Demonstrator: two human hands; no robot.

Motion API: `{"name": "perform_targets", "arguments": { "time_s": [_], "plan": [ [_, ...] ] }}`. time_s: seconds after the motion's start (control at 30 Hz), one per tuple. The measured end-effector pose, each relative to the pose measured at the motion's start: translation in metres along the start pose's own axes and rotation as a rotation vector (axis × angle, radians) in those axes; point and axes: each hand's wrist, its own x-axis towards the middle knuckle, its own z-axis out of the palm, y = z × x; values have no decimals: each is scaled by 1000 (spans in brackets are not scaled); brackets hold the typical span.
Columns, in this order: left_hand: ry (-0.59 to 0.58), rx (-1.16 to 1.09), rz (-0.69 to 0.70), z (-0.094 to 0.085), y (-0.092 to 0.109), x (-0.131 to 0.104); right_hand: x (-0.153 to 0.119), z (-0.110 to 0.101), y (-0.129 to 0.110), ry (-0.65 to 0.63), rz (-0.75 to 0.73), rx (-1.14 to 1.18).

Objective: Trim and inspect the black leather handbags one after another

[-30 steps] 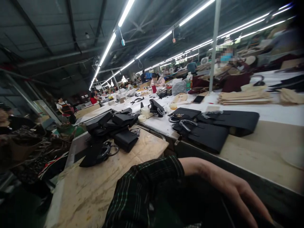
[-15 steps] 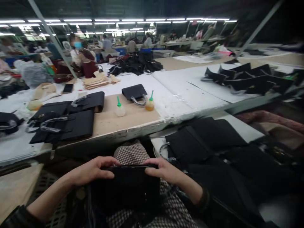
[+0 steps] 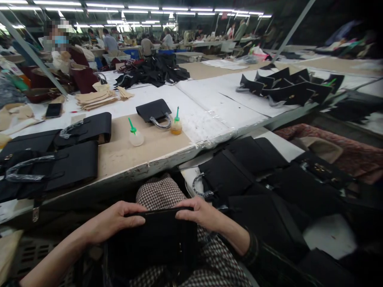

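Note:
A black bag rests on the lap over checked cloth. Its upper edge is pinched at the left end by my left hand, thumb on the near side. My right hand grips the same edge near its right end, also thumb nearest. The bag's lower part fades into dark clothing. On the table beyond lie a small black bag piece with a wrapped handle, a bottle with a green spout and a second one holding amber liquid.
Black bags with wrapped handles lie at the table's left. More black bags are piled at the right, below the table edge. Black pieces stand farther back. A masked person is across the table.
The view has turned right and tilted a little down, so the table items appear farther left. Both hands keep their hold on the bag's edge.

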Motion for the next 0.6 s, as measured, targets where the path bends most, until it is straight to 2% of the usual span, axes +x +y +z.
{"name": "perform_targets", "arguments": {
  "time_s": [0.27,0.43,0.5,0.6],
  "plan": [
    [21,-33,-12,1,-5,5,-1,2,2,47,-26,-50],
    [41,-74,1,5,-6,13,1,-1,2,74,25,-66],
    [49,-64,9,6,-7,16,5,-6,-2,15,42,-101],
    [49,-10,24,7,-5,18,17,-10,-13,-155,63,-227]
  ]
}}
